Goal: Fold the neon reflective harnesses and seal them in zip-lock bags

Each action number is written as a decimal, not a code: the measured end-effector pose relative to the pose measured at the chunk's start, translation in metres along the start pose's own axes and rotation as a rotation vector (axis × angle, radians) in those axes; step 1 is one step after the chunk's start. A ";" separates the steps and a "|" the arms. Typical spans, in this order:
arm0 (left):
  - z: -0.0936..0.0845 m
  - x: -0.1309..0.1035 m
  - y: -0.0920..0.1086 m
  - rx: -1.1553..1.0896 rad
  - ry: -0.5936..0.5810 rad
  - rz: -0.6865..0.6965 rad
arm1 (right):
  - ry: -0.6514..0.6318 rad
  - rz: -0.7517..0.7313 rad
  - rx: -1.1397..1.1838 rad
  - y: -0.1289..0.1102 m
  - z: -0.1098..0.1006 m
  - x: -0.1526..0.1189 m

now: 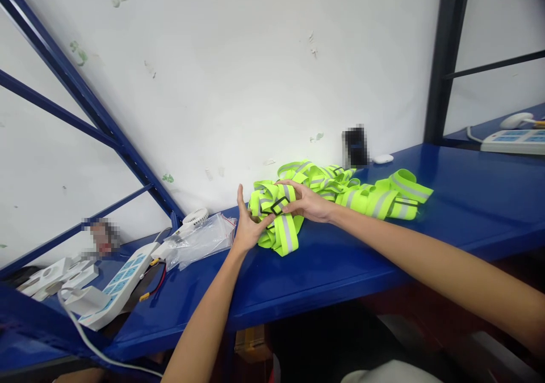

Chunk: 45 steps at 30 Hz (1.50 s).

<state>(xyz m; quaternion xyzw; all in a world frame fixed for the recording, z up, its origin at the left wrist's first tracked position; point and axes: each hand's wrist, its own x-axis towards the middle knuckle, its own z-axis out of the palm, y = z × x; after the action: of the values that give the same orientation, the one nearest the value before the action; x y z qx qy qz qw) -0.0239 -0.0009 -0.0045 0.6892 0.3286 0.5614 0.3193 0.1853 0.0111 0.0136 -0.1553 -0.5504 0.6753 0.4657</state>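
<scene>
A bundle of neon-yellow reflective strap [286, 236] with grey stripes is between my two hands, just over the blue shelf. My left hand [250, 227] grips its left side, the thumb pressed near a black slide buckle [280, 205] and one finger sticking up. From the right, my right hand [310, 202] pinches the strap beside that buckle with thumb and fingers. Some fingertips are hidden behind the folds. More loose reflective straps [374, 200] lie in a heap behind and to the right of my hands.
Clear plastic bags [202, 242] and a small white fan [196, 217] are at the left. Farther left lie a white power strip [123, 283] and a red-black cable [158, 281]. A blurred dark object [356, 146] leans at the wall by a white case [382, 159]. Blue posts frame the shelf [460, 201].
</scene>
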 end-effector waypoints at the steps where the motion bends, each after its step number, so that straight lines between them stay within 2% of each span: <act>1: -0.001 0.001 0.000 0.031 -0.013 0.005 | -0.012 -0.009 -0.028 0.000 -0.001 0.000; 6: -0.009 0.002 -0.006 0.205 -0.153 -0.040 | -0.093 -0.106 -0.218 0.000 -0.005 0.001; 11: -0.005 0.001 -0.004 0.095 -0.154 -0.081 | -0.108 -0.141 -0.168 0.002 -0.007 0.003; 14: -0.003 0.001 -0.004 0.026 -0.146 -0.079 | -0.082 -0.178 -0.177 0.003 -0.005 0.004; 21: 0.003 -0.003 -0.010 -0.116 -0.120 -0.141 | 0.039 -0.377 -0.602 -0.002 0.002 0.002; 26: 0.012 -0.004 0.001 -0.260 -0.115 -0.274 | 0.149 -0.537 -0.721 -0.009 0.000 0.003; 30: 0.017 -0.006 0.008 -0.391 -0.186 -0.454 | 0.274 -0.645 -0.832 -0.013 -0.002 0.004; 34: 0.020 -0.010 0.011 -0.424 -0.238 -0.555 | 0.393 -0.807 -0.993 -0.008 -0.003 0.004; 39: 0.019 -0.011 0.014 -0.574 -0.423 -0.593 | 0.388 -0.994 -1.158 -0.003 -0.011 0.007; 42: 0.014 -0.011 0.013 -0.646 -0.492 -0.572 | 0.428 -1.015 -1.190 -0.004 -0.018 0.009; 45: 0.010 -0.015 0.010 -0.611 -0.564 -0.574 | 0.401 -0.957 -1.207 -0.001 -0.024 0.010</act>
<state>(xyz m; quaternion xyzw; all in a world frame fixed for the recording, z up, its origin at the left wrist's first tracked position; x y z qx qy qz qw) -0.0156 -0.0193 -0.0062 0.5710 0.2266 0.3134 0.7241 0.1980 0.0337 0.0093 -0.2462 -0.7338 -0.0537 0.6309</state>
